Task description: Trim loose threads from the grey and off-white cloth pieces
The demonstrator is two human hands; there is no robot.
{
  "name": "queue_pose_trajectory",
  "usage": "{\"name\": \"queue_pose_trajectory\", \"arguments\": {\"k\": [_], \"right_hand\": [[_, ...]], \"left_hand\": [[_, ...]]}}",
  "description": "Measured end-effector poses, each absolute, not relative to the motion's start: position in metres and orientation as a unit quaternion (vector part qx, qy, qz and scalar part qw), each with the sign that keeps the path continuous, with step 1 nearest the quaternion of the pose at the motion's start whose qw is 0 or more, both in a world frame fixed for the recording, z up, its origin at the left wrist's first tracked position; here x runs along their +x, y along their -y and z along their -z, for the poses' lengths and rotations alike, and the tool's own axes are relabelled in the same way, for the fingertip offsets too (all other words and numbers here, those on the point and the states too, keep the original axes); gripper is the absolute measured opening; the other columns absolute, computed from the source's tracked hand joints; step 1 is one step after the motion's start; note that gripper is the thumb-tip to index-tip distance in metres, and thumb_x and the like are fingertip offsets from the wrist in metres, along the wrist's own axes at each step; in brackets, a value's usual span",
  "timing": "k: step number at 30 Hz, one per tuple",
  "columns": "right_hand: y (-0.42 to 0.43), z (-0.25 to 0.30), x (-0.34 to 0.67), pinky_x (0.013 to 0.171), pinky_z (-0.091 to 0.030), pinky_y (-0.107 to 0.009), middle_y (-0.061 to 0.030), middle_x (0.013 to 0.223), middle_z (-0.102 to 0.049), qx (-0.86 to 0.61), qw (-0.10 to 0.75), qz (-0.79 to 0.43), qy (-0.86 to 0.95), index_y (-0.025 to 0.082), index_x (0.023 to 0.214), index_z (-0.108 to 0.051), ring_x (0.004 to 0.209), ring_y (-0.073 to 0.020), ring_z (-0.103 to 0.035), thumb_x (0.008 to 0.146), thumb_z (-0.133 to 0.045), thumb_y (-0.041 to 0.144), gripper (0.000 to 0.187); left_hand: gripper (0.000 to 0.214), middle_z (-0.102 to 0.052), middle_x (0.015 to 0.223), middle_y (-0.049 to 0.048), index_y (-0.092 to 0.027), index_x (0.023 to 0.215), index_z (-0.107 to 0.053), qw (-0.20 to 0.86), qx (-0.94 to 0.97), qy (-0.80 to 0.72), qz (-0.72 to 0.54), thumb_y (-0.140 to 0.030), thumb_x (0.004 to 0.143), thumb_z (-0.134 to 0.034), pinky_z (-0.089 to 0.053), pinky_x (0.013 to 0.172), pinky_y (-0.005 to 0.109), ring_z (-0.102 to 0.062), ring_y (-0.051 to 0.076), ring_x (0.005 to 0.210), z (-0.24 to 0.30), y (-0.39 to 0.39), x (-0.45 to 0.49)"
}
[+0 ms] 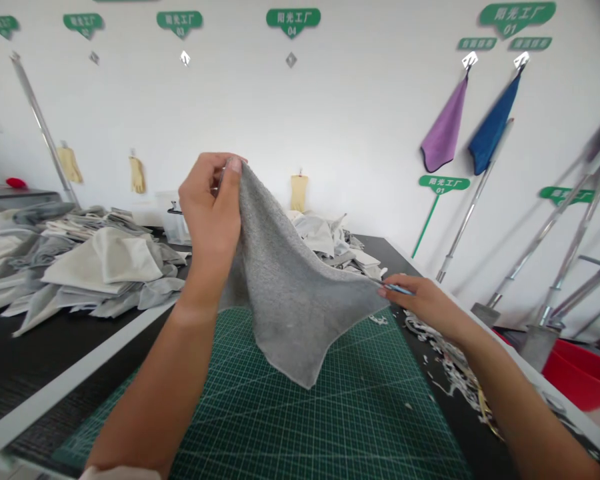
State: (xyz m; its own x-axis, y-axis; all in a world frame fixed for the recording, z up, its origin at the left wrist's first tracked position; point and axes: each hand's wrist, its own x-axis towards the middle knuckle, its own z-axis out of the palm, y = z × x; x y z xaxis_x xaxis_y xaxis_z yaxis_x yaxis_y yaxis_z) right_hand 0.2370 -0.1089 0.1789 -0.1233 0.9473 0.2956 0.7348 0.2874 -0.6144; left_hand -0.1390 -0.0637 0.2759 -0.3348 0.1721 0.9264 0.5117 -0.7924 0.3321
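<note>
A grey cloth point(300, 300) hangs in the air in front of me, its lower corner pointing down over the green cutting mat point(330, 427). My left hand point(213, 193) is raised high and pinches the cloth's top corner between thumb and fingers. Lower on the right, my right hand point(420, 300) is closed around a slim light-blue tool point(399, 289), whose kind I cannot make out. Its fingertips meet the cloth's right end; whether they also grip the fabric is unclear.
Grey and white cloths are heaped point(105, 260) on the left table, with another heap point(330, 240) behind the mat. Trimmed scraps point(450, 367) lie along the right edge. Mop poles point(480, 200) and a red tub point(580, 373) stand to the right, by the wall.
</note>
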Motion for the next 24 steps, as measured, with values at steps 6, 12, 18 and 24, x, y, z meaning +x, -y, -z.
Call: {"name": "queue_pose_trajectory", "arguments": {"k": [6,12,18,24], "right_hand": [[0.136,-0.215,0.249,0.059,-0.035,-0.025,-0.0012,0.078,-0.064,-0.588,0.529,-0.153,0.592,0.019,0.098,-0.075,0.067,-0.0143,-0.050,0.074,-0.080,0.056,0.045],[0.158,-0.237,0.257,0.048,-0.013,-0.028,0.0017,0.072,-0.040,-0.492,0.658,-0.162,0.547,0.018,0.091,-0.075,0.056,-0.0078,-0.025,0.077,-0.083,0.040,0.028],[0.178,-0.250,0.273,0.047,-0.010,-0.030,0.0007,0.075,-0.034,-0.491,0.668,-0.191,0.526,0.020,0.082,-0.071,0.056,-0.0084,-0.021,0.075,-0.084,0.037,0.023],[0.182,-0.251,0.286,0.045,-0.007,-0.031,0.0074,0.066,-0.015,-0.490,0.644,-0.264,0.525,0.024,0.064,-0.045,0.051,-0.0082,-0.012,0.077,-0.083,0.037,0.042]], "left_hand": [[0.018,-0.069,0.089,0.0014,-0.016,0.099,-0.073,0.057,-0.595,0.279,0.751,-0.031,0.095,-0.063,-0.046,0.077,0.024,-0.061,0.011,0.083,-0.280,0.076,-0.165],[0.018,-0.069,0.088,0.0021,-0.016,0.101,-0.073,-0.020,-0.642,0.305,0.703,-0.030,0.092,-0.066,-0.047,0.073,0.024,-0.059,0.010,0.079,-0.278,0.095,-0.182],[0.023,-0.069,0.084,0.0002,-0.020,0.092,-0.074,-0.085,-0.724,0.360,0.582,-0.041,0.089,-0.066,-0.050,0.073,0.029,-0.059,0.011,0.079,-0.282,0.121,-0.213],[0.028,-0.064,0.077,0.0003,-0.021,0.093,-0.072,-0.171,-0.698,0.392,0.575,-0.048,0.088,-0.066,-0.049,0.069,0.030,-0.052,0.008,0.069,-0.275,0.130,-0.255]]}}
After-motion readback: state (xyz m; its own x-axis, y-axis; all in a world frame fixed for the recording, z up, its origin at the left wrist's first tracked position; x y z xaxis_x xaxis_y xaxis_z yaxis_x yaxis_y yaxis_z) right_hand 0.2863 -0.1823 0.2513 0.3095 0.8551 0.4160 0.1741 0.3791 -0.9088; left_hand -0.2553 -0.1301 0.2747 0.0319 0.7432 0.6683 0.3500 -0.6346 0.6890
